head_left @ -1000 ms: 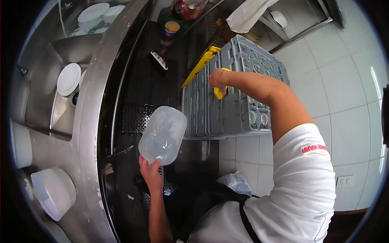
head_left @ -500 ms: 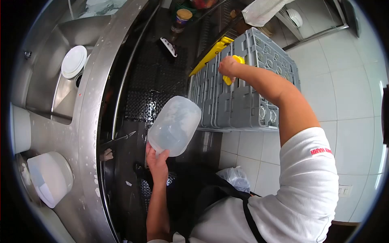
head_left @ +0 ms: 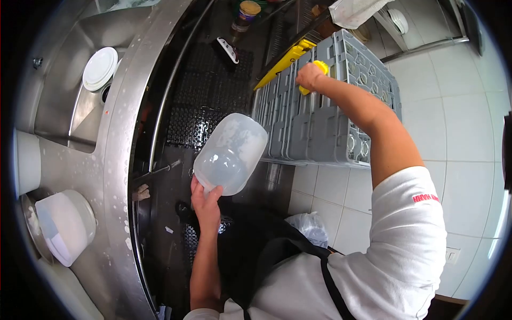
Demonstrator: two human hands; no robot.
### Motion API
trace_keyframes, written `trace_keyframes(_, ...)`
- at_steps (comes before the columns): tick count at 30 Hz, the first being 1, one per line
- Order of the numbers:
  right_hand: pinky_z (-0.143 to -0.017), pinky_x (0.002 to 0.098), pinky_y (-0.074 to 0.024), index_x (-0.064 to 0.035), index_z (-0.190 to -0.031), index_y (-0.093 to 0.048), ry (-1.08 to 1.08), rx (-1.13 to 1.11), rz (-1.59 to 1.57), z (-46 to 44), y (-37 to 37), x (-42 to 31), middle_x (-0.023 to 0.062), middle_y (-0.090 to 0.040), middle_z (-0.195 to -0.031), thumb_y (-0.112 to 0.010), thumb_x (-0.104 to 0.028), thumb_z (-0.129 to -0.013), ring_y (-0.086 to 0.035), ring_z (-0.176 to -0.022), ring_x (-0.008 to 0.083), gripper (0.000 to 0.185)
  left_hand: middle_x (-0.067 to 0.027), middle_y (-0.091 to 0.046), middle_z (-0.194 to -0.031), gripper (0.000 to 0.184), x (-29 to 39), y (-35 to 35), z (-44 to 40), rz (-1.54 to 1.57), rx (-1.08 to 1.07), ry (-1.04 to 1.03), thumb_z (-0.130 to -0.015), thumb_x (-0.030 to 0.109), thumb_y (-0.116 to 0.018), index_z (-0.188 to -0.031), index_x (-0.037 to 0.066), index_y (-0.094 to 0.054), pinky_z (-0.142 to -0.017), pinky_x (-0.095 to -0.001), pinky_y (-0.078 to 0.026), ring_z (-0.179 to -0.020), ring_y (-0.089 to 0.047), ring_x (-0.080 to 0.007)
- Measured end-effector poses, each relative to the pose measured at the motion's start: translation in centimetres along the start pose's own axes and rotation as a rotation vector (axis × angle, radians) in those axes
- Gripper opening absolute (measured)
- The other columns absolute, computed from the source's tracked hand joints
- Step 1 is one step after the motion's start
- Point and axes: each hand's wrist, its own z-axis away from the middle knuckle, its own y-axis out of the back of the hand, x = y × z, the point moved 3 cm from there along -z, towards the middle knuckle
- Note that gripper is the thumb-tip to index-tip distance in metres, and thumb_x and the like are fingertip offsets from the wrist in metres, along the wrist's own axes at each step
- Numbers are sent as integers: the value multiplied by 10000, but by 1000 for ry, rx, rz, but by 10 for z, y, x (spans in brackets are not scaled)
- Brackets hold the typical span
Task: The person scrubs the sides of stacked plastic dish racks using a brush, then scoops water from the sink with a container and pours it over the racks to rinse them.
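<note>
My left hand (head_left: pixel 207 200) holds a translucent plastic container (head_left: pixel 230 154) by its lower edge, thumb on the near side. The container is tilted over the dark floor, with wet highlights on its surface. Up and to the right, my right hand (head_left: pixel 309 76) is closed round a yellow object (head_left: pixel 321 66), which is partly hidden by the fingers. That hand is over the side of the stacked grey racks (head_left: pixel 314 125), which hold glasses (head_left: pixel 362 78).
On the left is a steel sink (head_left: pixel 58 69) with a white lid (head_left: pixel 100 68). White tubs (head_left: pixel 66 226) rest on the steel counter (head_left: pixel 114 154). A brush (head_left: pixel 228 50) and a jar (head_left: pixel 248 12) are at the top; a plastic bag (head_left: pixel 310 228) lies near the tiled wall.
The camera view has shifted, so the racks and both hands appear higher and farther right. Both hands keep their holds on the container and the yellow object.
</note>
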Motion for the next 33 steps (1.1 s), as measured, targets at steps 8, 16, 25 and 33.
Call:
trace_keyframes(8, -828, 402, -574, -130, -1039, -756, 223, -140, 51, 12, 18, -11, 70, -747, -1020, -925, -407, -588, -707, -1021, 271, 556, -148, -423, -1468, 512, -6, 6, -7, 2, 13, -17, -766, -17, -637, -1274, -74, -606, -1092, -355, -390, -1333, -462, -240)
trace_keyframes(16, -859, 418, -557, -125, -1140, -734, 271, -185, 15, 25, 27, -15, 57, -730, -1136, -936, -409, -592, -687, -1096, 266, 649, -134, -413, -1484, 481, -4, 21, 3, 15, 5, 18, -764, -22, -640, -1243, -66, -632, -1090, -340, -393, -1340, -455, -228)
trace_keyframes(25, -826, 404, -575, -147, -1019, -759, 314, -103, 39, 24, 25, -6, 58, -748, -998, -892, -437, -629, -714, -972, 284, 504, -150, -402, -1488, 465, -7, 35, 6, 1, 34, 37, -760, -4, -658, -1222, -53, -655, -1102, -357, -371, -1358, -434, -241)
trace_keyframes(33, -827, 400, -573, -139, -1081, -748, 160, -150, 43, 11, 22, 1, 55, -739, -1076, -908, -398, -618, -702, -1030, 275, 554, -151, -391, -1486, 485, 1, 41, 9, -10, 2, 4, -757, 9, -671, -1241, -28, -654, -1104, -359, -367, -1352, -433, -238)
